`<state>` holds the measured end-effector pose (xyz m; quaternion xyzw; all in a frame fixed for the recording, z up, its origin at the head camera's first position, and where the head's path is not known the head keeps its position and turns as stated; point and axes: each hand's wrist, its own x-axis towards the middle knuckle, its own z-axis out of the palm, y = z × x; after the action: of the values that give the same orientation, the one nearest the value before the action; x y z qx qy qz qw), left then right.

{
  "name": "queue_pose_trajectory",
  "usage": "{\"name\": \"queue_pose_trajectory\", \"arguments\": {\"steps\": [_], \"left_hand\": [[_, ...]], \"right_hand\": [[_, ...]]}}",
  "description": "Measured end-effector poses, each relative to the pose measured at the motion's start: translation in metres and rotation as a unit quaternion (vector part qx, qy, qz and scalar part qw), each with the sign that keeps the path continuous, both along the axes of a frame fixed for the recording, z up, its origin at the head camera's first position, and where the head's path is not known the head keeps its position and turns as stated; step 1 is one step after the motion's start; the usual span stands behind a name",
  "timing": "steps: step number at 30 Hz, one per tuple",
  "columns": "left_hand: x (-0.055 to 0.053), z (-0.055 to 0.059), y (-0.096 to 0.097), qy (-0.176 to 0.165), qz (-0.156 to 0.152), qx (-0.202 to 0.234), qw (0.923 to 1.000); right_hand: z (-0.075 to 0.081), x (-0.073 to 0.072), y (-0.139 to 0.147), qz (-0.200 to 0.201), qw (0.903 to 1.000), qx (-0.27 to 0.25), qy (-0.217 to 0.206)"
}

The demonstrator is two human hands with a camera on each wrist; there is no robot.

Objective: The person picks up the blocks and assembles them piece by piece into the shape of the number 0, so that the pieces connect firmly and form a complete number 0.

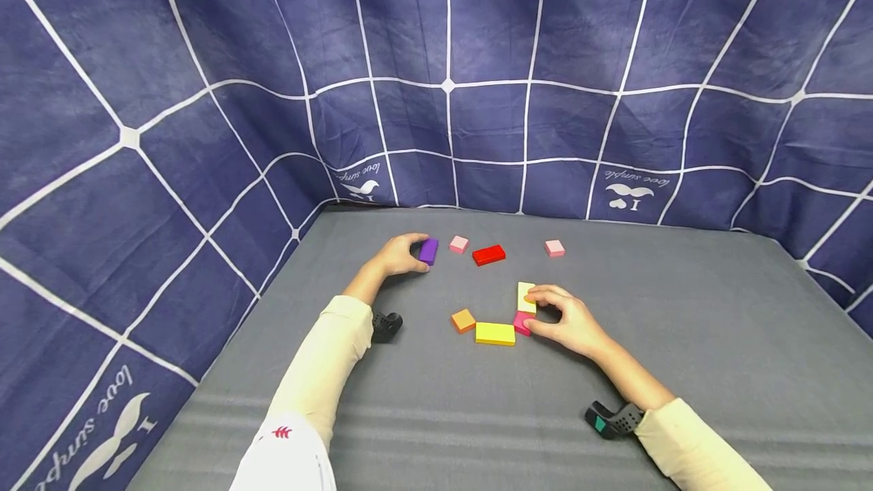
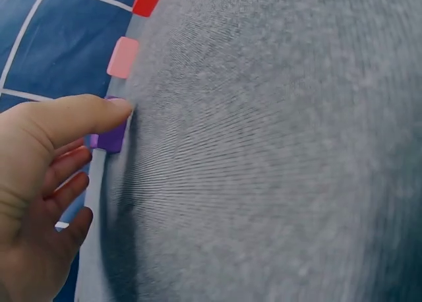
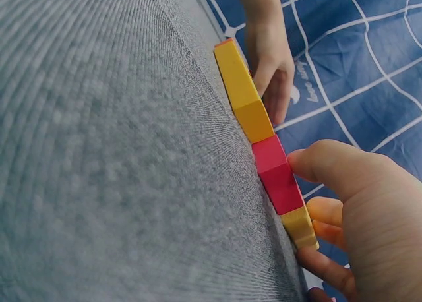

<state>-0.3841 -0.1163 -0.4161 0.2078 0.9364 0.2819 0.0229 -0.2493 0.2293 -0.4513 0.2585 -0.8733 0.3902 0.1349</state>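
Observation:
At the far left of the table, my left hand (image 1: 401, 254) holds a purple block (image 1: 428, 251) between thumb and fingers. The left wrist view shows the thumb across this purple block (image 2: 111, 141), with the other fingers loosely bent below. My right hand (image 1: 571, 322) spans two touching blocks. Its thumb is on a pink-red block (image 1: 522, 323), and its fingertips are at a pale yellow block (image 1: 526, 295). A bright yellow block (image 1: 495, 334) adjoins the pink-red one, making a corner. An orange square block (image 1: 463, 320) lies at the yellow block's left end.
A red block (image 1: 489, 255) lies at the back between two small light-pink blocks, one on the left (image 1: 459, 244) and another on the right (image 1: 555, 248). The grey tabletop (image 1: 436, 415) meets a blue checked curtain (image 1: 491, 127) behind and at the left.

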Motion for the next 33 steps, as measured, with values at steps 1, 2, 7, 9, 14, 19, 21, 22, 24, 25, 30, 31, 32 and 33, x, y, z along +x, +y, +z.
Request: {"name": "queue_pose_trajectory", "arguments": {"steps": [1, 2, 7, 9, 14, 19, 21, 22, 24, 25, 30, 31, 32, 33], "left_hand": [[-0.001, -0.001, 0.000, -0.008, 0.001, 0.003, 1.0000], [-0.001, -0.001, 0.001, -0.014, 0.003, 0.005, 0.9999], [-0.005, -0.005, 0.002, -0.008, 0.010, 0.020, 0.9997], [-0.006, -0.006, 0.003, 0.000, 0.018, 0.030, 0.9994], [-0.002, -0.008, 0.003, 0.012, 0.036, 0.051, 0.9980], [0.006, -0.008, 0.003, 0.020, 0.039, 0.061, 0.9972], [0.009, -0.009, 0.003, 0.024, 0.037, 0.063, 0.9970], [0.011, -0.009, 0.003, 0.025, 0.036, 0.063, 0.9970], [0.014, -0.008, 0.003, 0.030, 0.032, 0.059, 0.9973], [0.016, -0.008, 0.004, 0.033, 0.030, 0.056, 0.9974], [0.026, -0.005, 0.008, 0.043, 0.023, 0.044, 0.9978], [0.028, -0.004, 0.009, 0.044, 0.020, 0.045, 0.9978], [0.030, -0.004, 0.010, 0.042, 0.019, 0.045, 0.9979], [0.031, -0.005, 0.012, 0.040, 0.017, 0.047, 0.9979]], "right_hand": [[0.000, 0.000, 0.000, 0.001, 1.0000, 0.000, 0.002], [0.000, -0.001, 0.000, 0.002, 1.0000, 0.000, 0.003], [0.001, -0.001, 0.000, 0.000, 1.0000, 0.001, 0.008], [0.000, -0.001, -0.001, 0.000, 0.9999, 0.000, 0.011], [-0.001, -0.001, -0.001, 0.002, 0.9998, -0.004, 0.018], [0.000, -0.001, 0.000, 0.003, 0.9998, -0.006, 0.017], [0.000, 0.000, 0.000, 0.003, 0.9999, -0.005, 0.016], [0.000, -0.001, 0.000, 0.003, 0.9999, -0.005, 0.016], [0.000, -0.001, 0.000, 0.002, 0.9999, -0.004, 0.014], [0.000, -0.001, 0.000, 0.003, 0.9999, -0.005, 0.013], [-0.001, -0.003, -0.001, 0.003, 0.9999, -0.007, 0.012], [-0.001, -0.003, -0.001, 0.004, 0.9999, -0.007, 0.013], [-0.001, -0.003, -0.001, 0.003, 0.9999, -0.006, 0.012], [-0.001, -0.003, -0.001, 0.004, 0.9999, -0.006, 0.014]]}}
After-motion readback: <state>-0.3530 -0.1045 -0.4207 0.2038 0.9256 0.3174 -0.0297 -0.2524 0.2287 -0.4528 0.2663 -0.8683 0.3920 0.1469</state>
